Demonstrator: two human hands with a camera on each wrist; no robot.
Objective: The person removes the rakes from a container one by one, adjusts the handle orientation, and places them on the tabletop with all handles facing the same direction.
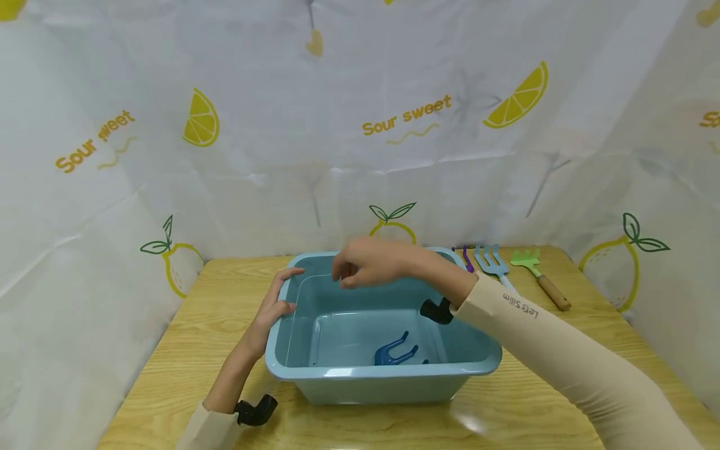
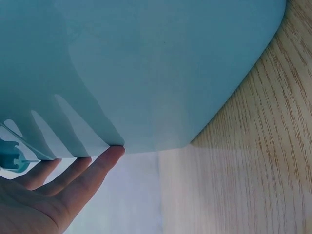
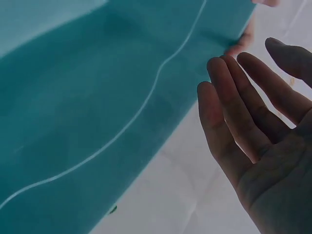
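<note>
A light blue plastic basin [image 1: 371, 390] stands on the wooden table. My left hand [image 1: 270, 306] holds its left rim, with thumb and a finger over the edge. In the left wrist view, other fingers of that hand rest against the basin's outer wall [image 2: 146, 83]. Above the far part of the basin hovers my right hand [image 1: 374, 261], its fingers loosely bent and holding nothing, as the right wrist view also shows. Inside the basin lies a dark blue pronged tool head [image 1: 388, 355], partly hidden by the near wall. A thin pale line [image 3: 114, 141] runs along the inner wall.
Behind the right arm, a purple pronged tool [image 1: 467, 259], a light blue hand fork [image 1: 494, 265] and a green hand rake [image 1: 529, 261] with a wooden handle lie on the table [image 1: 185, 369]. A white lemon-print curtain [image 1: 281, 125] hangs around the back and sides.
</note>
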